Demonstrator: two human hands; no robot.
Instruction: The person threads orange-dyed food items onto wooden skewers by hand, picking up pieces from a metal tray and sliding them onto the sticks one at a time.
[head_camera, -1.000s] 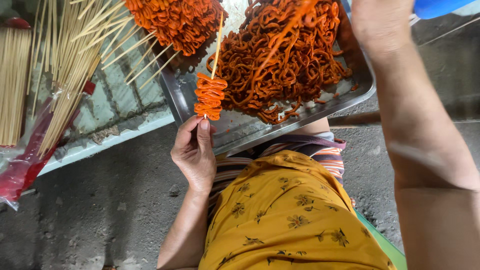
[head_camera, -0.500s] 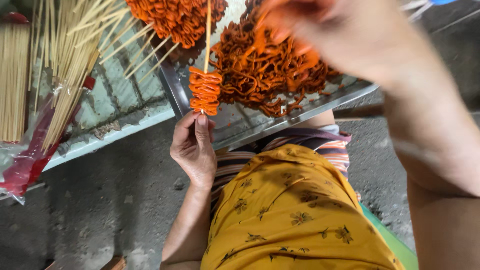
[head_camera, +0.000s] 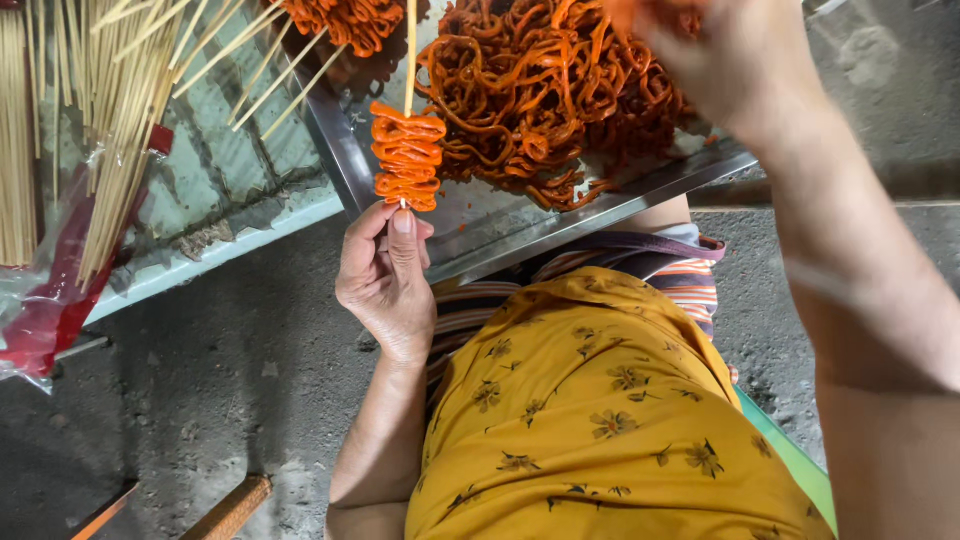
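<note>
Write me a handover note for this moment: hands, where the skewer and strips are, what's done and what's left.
Left hand: fingers pinch the bottom of a skewer, held upright over the tray.
Right hand: raised over the strip pile, with orange strip at its fingertips; grip unclear.
Done: a short stack of folded strips sits low on the skewer.
Left: most of the stick is bare; the pile is large. Spare sticks lie to the left.

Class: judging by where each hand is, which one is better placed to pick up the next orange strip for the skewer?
Right. The right hand is already over the strip pile, while the left hand is occupied holding the skewer.
</note>
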